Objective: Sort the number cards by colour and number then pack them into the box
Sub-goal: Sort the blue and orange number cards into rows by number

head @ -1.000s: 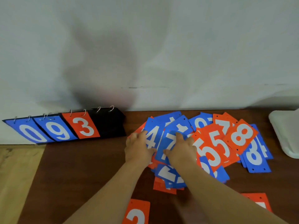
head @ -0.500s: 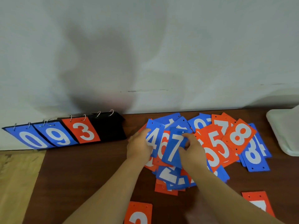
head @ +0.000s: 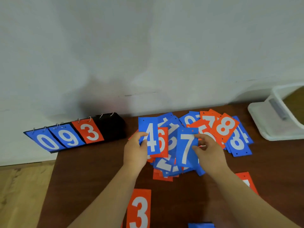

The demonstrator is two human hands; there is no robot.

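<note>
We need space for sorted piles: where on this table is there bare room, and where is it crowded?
Bare table: in front of the scoreboard, left of the left hand holding the blue 4 card. Smaller patch: in front of the white box, right of the blue 8 card. Crowded: the card pile round the right hand pinching the blue 7 card.

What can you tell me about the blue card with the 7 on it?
The blue 7 card is a thin, flat rectangle, plastic or foam by its look, with a large white 7 printed on it and small holes near its top edge. It stands the tall way, the digit upright and only slightly tilted, over the heap of cards on the brown table. The right hand pinches its right edge. Whether it is lifted clear of the heap cannot be told.
</note>
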